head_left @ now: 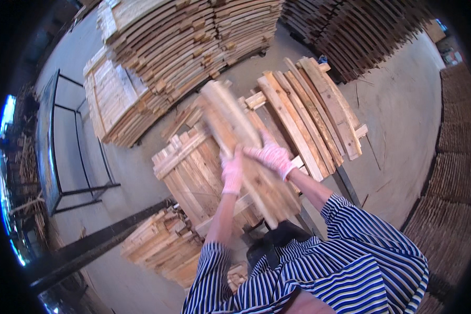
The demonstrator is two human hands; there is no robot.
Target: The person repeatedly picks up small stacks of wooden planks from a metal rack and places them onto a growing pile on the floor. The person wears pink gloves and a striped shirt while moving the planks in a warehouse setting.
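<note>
Plank: one pale wooden board (243, 152) held chest-high above a slatted pallet (193, 172)
Axis: runs from upper left, far end, to lower right, near the striped shirt (345, 256)
Left hand (232, 172): gloved, wrapped around the left edge
Right hand (273, 157): gloved, clamped over the top (slightly farther up)
Count: two hands, one board; stacks (183, 47) behind

Plank stacks (193, 172) crowd; floor (403, 115) open

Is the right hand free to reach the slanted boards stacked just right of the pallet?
Probably not as things stand: the right hand and left hand both grip the bundle of boards. The slanted boards themselves lie uncovered.
</note>
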